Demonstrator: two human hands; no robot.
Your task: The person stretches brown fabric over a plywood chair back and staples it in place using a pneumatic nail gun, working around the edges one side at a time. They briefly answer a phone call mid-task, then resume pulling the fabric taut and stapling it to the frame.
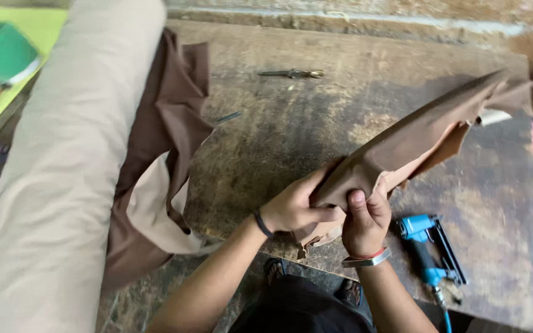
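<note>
A long piece wrapped in brown faux-leather fabric [414, 139] lies slanted over the worn wooden table [291, 129], its far end up at the right. My left hand [291, 208] grips the near end of the covering from the left, fingers curled under the fold. My right hand [365, 222] pinches the same end from below, thumb pressed on top of the brown material. The lighter underside of the fabric hangs out below my hands at the table's front edge.
A blue pneumatic staple gun [430, 246] lies on the table just right of my right hand. A big beige fabric roll [69, 160] runs along the left, with loose brown fabric [168, 129] beside it. A small metal tool [291, 74] lies near the far edge.
</note>
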